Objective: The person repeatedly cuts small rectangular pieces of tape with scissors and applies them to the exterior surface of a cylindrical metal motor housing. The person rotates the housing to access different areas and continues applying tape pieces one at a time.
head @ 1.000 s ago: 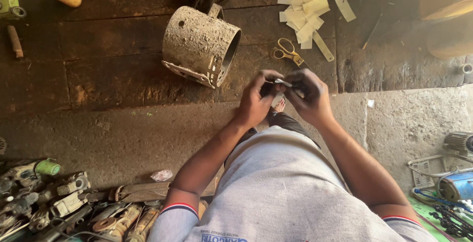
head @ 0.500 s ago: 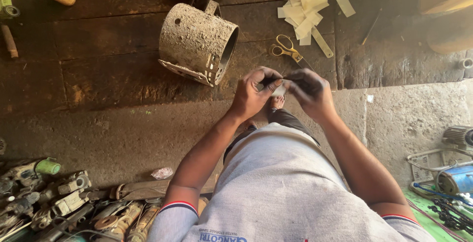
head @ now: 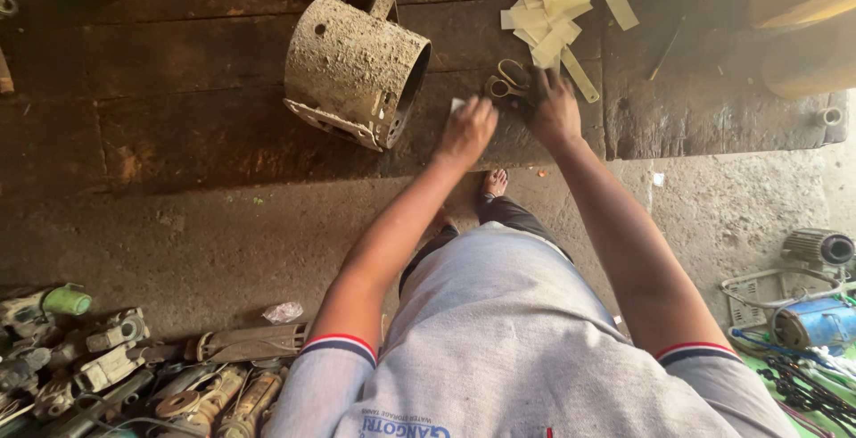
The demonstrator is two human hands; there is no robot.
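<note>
Two hands work at the near edge of the dark table [head: 223, 135] in the head view. The left hand [head: 466, 128] has its fingers clamped on a small pale strip [head: 457, 104]. The right hand [head: 555, 108] lies just beside the scissors [head: 508, 81], fingers spread apart. Taking the scissors seems the step in hand; it calls for closing on the handles.

I see no screens, signs or proper packages here. The nearest thing is a crumpled clear plastic wrapper [head: 283, 312] lying on the concrete floor below the bench, beside the heap of old power tool parts [head: 107, 367] at my left.
</note>
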